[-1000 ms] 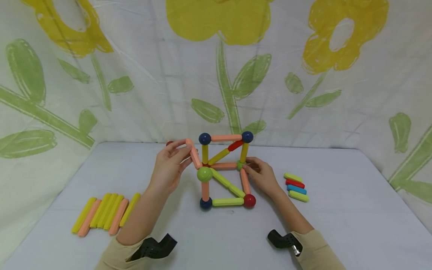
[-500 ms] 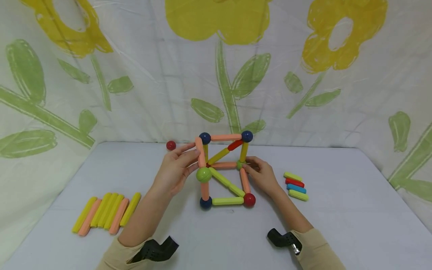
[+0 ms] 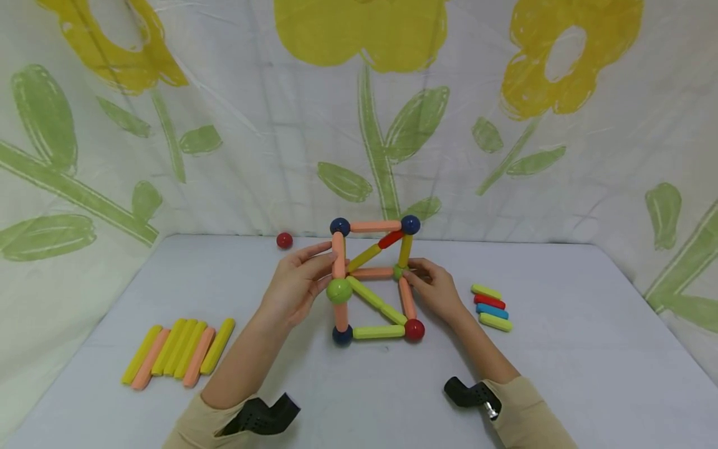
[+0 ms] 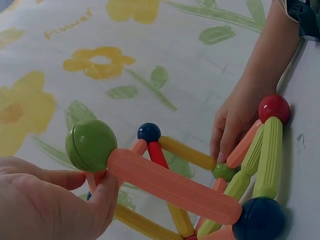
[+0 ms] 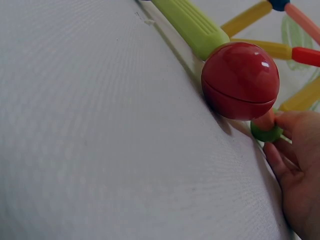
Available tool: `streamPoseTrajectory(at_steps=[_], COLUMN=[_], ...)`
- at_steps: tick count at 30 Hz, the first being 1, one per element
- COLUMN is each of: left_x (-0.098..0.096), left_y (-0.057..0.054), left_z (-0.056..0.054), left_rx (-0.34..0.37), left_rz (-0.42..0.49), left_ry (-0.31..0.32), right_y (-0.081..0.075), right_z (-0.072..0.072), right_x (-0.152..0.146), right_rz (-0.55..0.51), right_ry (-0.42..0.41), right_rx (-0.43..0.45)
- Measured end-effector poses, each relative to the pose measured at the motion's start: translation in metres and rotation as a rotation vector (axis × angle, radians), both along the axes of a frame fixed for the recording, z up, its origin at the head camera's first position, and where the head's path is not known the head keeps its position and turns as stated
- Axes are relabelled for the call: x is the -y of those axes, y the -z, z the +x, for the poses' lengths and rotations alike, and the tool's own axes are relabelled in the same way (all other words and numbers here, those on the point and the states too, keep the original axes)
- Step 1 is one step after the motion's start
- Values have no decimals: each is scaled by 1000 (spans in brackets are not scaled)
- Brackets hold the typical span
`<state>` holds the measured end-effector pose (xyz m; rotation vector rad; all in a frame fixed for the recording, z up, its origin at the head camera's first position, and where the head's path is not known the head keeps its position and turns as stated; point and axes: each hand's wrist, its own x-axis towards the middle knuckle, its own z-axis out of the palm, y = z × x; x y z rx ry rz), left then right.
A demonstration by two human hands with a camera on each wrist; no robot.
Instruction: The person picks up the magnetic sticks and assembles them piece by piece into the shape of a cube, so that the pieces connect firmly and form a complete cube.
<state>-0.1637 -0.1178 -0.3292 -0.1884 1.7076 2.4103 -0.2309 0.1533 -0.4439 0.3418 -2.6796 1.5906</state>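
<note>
A frame of coloured sticks and balls stands on the table. My left hand (image 3: pixel 294 280) pinches a salmon stick (image 3: pixel 339 254) on the frame's left side, between thumb and fingers. That stick runs from the near green ball (image 3: pixel 339 290) up to the upper left blue ball (image 3: pixel 339 226); in the head view its far end meets or overlaps that ball. With thumb and fingertips, my right hand (image 3: pixel 434 288) holds the rear right green ball (image 3: pixel 399 272) at the base. A red ball (image 5: pixel 240 80) forms the near right corner, close to the right wrist camera.
Several yellow and salmon sticks (image 3: pixel 176 349) lie side by side at the left. Short green, red and blue sticks (image 3: pixel 492 310) lie at the right. A loose red ball (image 3: pixel 284 241) sits near the table's back edge, before a flowered cloth (image 3: pixel 235 125).
My left hand has swung the salmon stick's upper end rightward, from apart to the upper left blue ball. The loose red ball has come into full view. My right hand stays put.
</note>
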Motion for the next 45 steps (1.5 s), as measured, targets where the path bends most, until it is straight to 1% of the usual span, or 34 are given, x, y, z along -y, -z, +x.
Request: streamPoseTrajectory(at_steps=[7, 11, 17, 22, 25, 28, 31, 34, 38, 40, 42, 45], left_x=[-1, -1, 2, 10, 19, 30, 42, 56, 78, 88, 98, 110], left_y=[6, 7, 6, 5, 6, 8, 13, 21, 33, 40, 46, 54], left_z=[-4, -4, -3, 2, 9, 16, 24, 32, 44, 49, 54, 59], left_rx=[-9, -7, 0, -4, -25, -55, -68, -77, -86, -95, -112, -135], left_rz=[38, 28, -12, -68, -101, -142, -208, -288, -460, -573, -673, -797], left_ry=[-9, -8, 18, 16, 0, -28, -71, -113, -135, -152, -184, -258], right_y=[0, 0, -1, -2, -4, -5, -9, -14, -22, -26, -32, -39], right_z=[0, 0, 0, -1, 0, 2, 7, 14, 24, 29, 35, 43], right_x=[0, 0, 0, -2, -5, -10, -16, -24, -35, -41, -47, -55], right_rz=[1, 0, -3, -28, -72, -88, -81, -58, 7, 48, 82, 104], right_ry=[-1, 0, -2, -22, -42, -66, -64, -50, -5, 25, 58, 106], right_rx=[2, 4, 5, 7, 19, 17, 10, 2, -26, -49, -68, -90])
